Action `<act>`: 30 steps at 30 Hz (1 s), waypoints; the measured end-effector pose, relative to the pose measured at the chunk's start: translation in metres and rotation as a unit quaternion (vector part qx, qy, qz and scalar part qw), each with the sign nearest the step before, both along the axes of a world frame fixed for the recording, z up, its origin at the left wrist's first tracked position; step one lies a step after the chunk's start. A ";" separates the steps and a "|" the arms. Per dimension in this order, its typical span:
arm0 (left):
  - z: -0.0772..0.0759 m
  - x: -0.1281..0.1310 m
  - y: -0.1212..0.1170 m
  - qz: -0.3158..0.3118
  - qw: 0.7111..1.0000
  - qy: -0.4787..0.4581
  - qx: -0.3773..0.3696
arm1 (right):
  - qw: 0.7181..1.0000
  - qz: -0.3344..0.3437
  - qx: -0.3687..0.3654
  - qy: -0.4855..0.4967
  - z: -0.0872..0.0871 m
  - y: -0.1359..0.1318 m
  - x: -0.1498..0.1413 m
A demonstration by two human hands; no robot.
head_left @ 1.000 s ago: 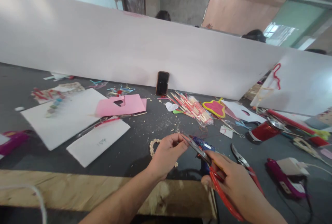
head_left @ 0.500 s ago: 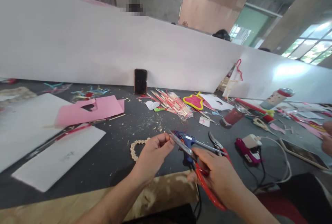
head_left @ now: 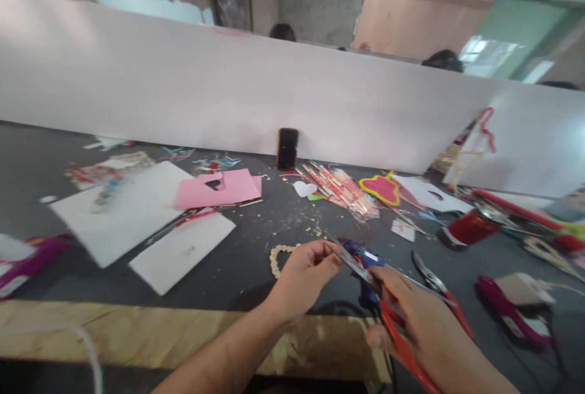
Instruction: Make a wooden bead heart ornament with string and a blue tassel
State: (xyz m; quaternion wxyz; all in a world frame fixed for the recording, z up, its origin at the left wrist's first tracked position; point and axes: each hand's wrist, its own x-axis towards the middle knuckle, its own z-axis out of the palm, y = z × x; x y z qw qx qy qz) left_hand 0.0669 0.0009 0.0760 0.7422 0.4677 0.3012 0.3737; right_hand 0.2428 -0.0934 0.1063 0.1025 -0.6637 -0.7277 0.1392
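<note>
My right hand (head_left: 406, 315) is wrapped round red-handled scissors (head_left: 359, 266), their blades pointing up and to the left. At the blade tips, my left hand (head_left: 306, 272) has thumb and fingers pinched together; what lies between them is too small to make out. Partly behind my left hand, a curved band of small beige pieces (head_left: 274, 260) lies on the table. A blue glue gun (head_left: 365, 254) rests behind the scissors, partly covered by them. To the right of it are red-handled cutters (head_left: 432, 278).
White sheets (head_left: 183, 254) and pink card (head_left: 237, 187) lie on the left. Wrapped sticks (head_left: 338, 190), a phone (head_left: 287, 149) and a pink-yellow shape (head_left: 381, 189) are at the back, before a white partition (head_left: 205, 89). A red can (head_left: 470, 228) and power strip (head_left: 512, 312) stand right.
The view has turned to the left, so the tabletop things appear farther right. Both hands keep the same pose, with the scissor tips still at the left fingers.
</note>
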 end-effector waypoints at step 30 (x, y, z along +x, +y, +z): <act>0.029 0.001 0.047 0.058 0.992 -0.077 0.084 | 0.962 -0.247 0.079 0.083 -0.027 0.007 0.073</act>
